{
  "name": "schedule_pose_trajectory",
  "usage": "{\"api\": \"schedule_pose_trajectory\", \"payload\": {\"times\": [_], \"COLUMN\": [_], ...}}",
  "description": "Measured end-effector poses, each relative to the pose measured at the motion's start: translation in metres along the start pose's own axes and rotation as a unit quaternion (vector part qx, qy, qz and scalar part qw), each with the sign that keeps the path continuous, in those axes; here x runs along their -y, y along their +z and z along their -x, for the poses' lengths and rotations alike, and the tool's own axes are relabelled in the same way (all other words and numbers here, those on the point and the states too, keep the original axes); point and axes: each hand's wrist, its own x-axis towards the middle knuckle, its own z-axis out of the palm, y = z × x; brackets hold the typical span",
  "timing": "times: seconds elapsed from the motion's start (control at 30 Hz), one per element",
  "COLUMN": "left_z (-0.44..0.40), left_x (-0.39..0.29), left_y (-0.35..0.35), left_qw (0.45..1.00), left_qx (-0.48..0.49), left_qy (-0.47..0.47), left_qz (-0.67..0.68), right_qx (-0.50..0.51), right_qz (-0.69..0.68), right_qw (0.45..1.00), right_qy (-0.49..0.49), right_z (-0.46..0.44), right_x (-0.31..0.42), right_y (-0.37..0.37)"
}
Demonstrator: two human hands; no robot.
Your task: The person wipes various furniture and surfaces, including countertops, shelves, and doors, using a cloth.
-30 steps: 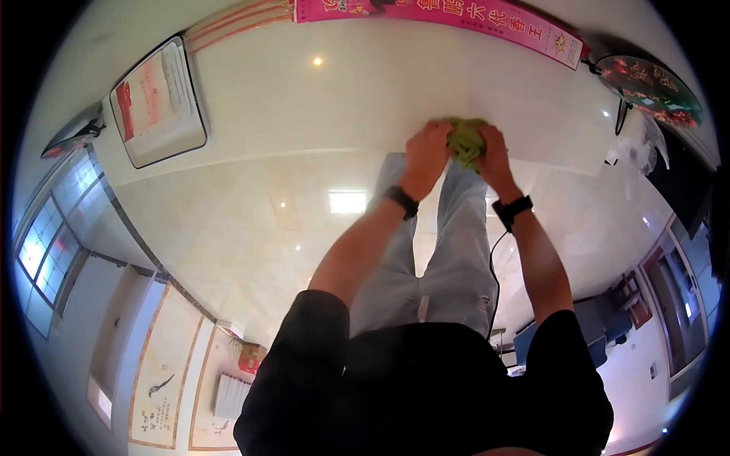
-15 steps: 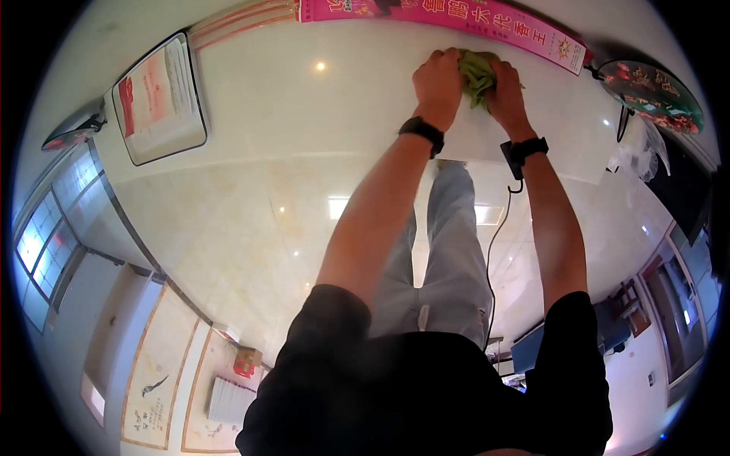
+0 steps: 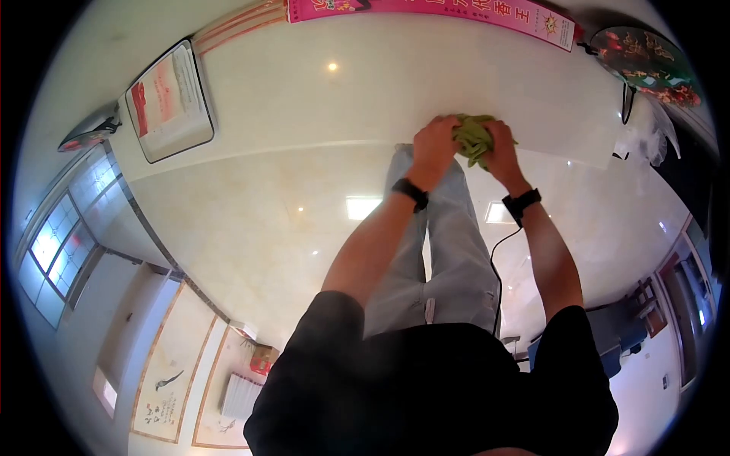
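A crumpled green cloth (image 3: 473,140) lies bunched between my two hands near the front edge of the pale glossy tabletop (image 3: 327,106). My left hand (image 3: 436,144) is closed on the cloth's left side. On its right side, my right hand (image 3: 500,152) grips the same cloth with bent fingers. Black bands circle both wrists, and a thin cable hangs from the right one.
A black-rimmed tray (image 3: 176,148) with papers stands at the left. Along the back lies a long pink box (image 3: 456,9). At the right are a dark round decorated plaque (image 3: 642,61) and clear plastic bags (image 3: 646,137).
Both hands first moved away from my body with the cloth, then came back toward the table's front edge. They stay closed on it.
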Motion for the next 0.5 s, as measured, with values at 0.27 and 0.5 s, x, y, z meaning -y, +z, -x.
{"api": "schedule_pose_trajectory", "payload": {"times": [0.27,0.5], "left_z": [0.047,0.057], "left_x": [0.077,0.127], "left_y": [-0.049,-0.139], "left_qw": [0.994,0.978], "left_qx": [-0.092,-0.1], "left_qy": [-0.066,-0.18], "left_qz": [0.006,0.018], "right_qx": [0.094,0.116], "right_qz": [-0.048,-0.09], "right_qw": [0.994,0.987], "right_qy": [0.015,-0.065], "right_z": [-0.014,-0.059], "right_x": [0.077,0.145], "right_y": [0.065,0.139]}}
